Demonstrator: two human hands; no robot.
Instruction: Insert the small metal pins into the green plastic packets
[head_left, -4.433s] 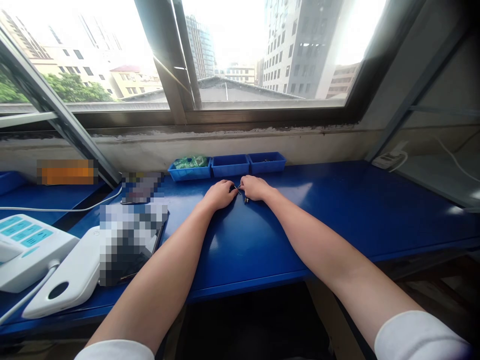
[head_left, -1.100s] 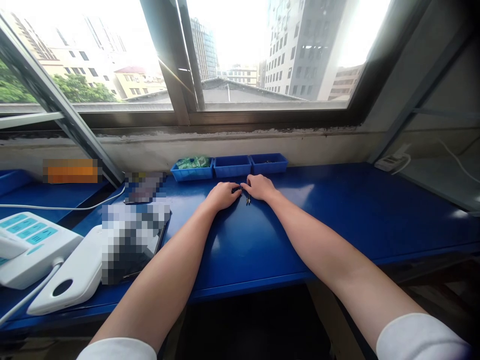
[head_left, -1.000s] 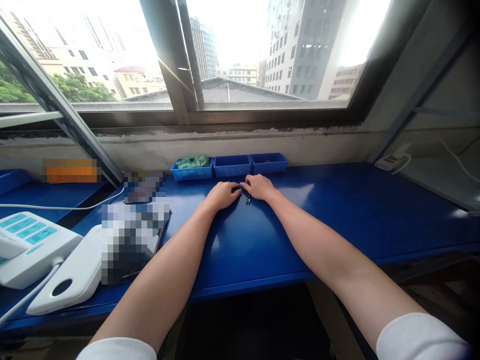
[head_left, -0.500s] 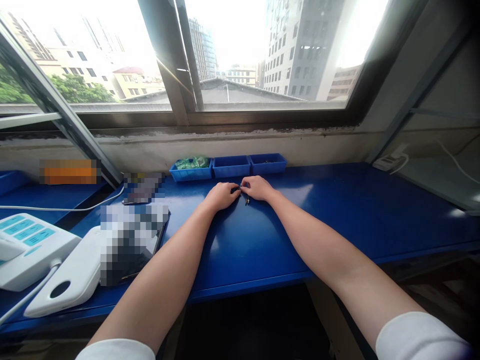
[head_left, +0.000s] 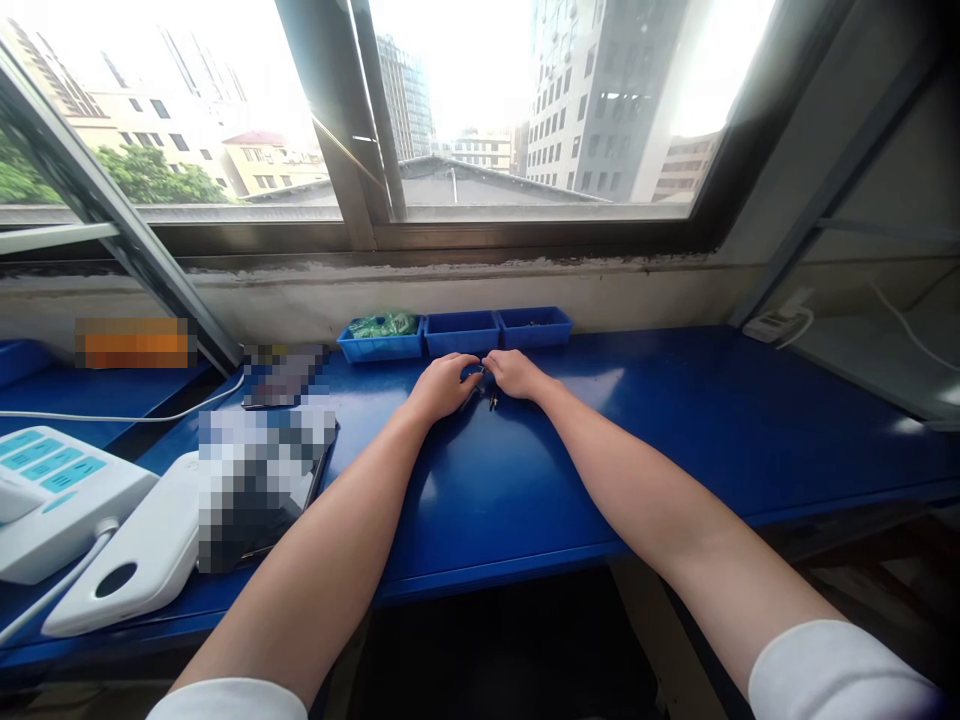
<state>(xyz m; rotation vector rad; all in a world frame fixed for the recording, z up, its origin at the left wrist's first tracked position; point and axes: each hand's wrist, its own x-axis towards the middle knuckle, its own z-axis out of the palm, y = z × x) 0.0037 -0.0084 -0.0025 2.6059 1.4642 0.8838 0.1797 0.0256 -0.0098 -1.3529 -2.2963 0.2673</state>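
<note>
Two bare hands meet over a blue table (head_left: 517, 500) at the center of the frame, just in front of three blue bins. The right hand (head_left: 514, 374) has its thumb and fingers pinched on a small dark part (head_left: 482, 369), which sits between the two hands. The left hand (head_left: 442, 385) curves toward the same part, its thumb and forefinger parted at the tips; whether it grips anything cannot be told. A few slim metal pieces (head_left: 493, 401) lie on the tabletop just below the right fingertips.

Behind the hands, the left bin (head_left: 381, 350) holds a green bag (head_left: 384, 325); the middle bin (head_left: 463, 342) stands next to it, and the right bin (head_left: 536, 336) contains small items too tiny to identify. At lower left, a white device (head_left: 127, 555) with a dark oval lies beside a power strip (head_left: 56, 475) with blue sockets. A window (head_left: 480, 120) fills the top of the frame, looking out on buildings, and a plug (head_left: 772, 322) with a white cord sits at right.
</note>
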